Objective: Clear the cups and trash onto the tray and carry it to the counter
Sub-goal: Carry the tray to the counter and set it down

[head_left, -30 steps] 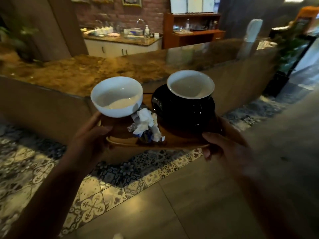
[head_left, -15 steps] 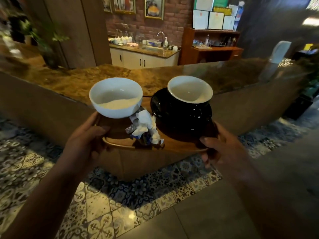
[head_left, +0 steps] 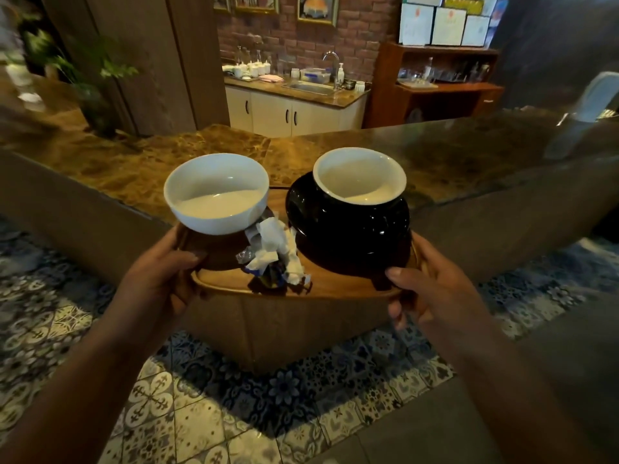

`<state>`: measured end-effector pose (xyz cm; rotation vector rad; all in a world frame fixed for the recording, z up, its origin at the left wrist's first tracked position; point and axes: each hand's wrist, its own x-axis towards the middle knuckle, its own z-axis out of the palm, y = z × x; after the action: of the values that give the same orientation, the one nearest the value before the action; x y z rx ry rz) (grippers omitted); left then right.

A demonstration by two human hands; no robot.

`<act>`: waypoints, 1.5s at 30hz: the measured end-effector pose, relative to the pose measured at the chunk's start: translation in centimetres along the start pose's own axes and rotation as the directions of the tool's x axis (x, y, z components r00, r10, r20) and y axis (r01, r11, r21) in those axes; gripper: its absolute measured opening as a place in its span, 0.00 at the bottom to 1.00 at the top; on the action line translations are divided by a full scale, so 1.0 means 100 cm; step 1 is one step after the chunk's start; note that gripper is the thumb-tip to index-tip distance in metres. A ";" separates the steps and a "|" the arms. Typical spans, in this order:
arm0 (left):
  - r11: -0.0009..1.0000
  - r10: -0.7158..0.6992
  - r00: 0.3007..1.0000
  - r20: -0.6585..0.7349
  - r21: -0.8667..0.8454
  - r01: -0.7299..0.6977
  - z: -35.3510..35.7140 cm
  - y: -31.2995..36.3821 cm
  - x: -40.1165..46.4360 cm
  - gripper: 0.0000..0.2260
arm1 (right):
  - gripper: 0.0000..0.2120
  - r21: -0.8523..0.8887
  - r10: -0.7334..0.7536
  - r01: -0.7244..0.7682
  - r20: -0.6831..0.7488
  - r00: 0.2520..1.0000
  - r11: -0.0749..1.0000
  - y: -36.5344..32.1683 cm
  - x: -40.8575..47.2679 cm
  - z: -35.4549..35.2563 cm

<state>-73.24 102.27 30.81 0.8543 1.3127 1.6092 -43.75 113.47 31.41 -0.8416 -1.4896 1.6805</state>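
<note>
I hold a wooden tray (head_left: 335,284) in the air at the corner of a brown marble counter (head_left: 140,162). My left hand (head_left: 160,279) grips the tray's left edge and my right hand (head_left: 432,293) grips its right edge. On the tray's left stands a white cup (head_left: 216,192). On its right a black cup with a white inside (head_left: 360,192) sits on a black saucer (head_left: 301,209). Crumpled white paper and wrappers (head_left: 273,256) lie between them at the tray's front.
The counter's wooden front (head_left: 268,329) comes to a corner right below the tray. Patterned floor tiles (head_left: 167,413) lie underfoot. A potted plant (head_left: 93,92) stands at the counter's left. Behind are a sink cabinet (head_left: 294,108) and a wooden shelf (head_left: 435,88).
I have moved closer to the counter; its corner now sits just under the tray. Both hands keep the same hold on the tray, and the cups and trash have not shifted.
</note>
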 end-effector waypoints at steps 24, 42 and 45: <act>0.994 -0.040 0.999 -0.025 -0.099 0.037 -0.035 -0.024 0.293 0.24 | 0.33 -0.023 0.112 -0.111 0.093 0.989 0.994 0.016 0.317 -0.029; 0.976 -0.191 0.954 0.231 -0.060 0.210 -0.162 -0.028 0.508 0.41 | 0.26 0.000 0.127 -0.127 -0.053 0.990 0.992 0.045 0.487 0.048; 0.976 -0.197 0.958 0.210 -0.052 0.212 -0.165 -0.038 0.524 0.36 | 0.25 0.006 0.143 -0.143 -0.058 0.988 0.990 0.049 0.508 0.044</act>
<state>-107.80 144.50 22.92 0.7882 1.1491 1.3620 -74.52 154.19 26.74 -1.0085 -1.4173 1.7448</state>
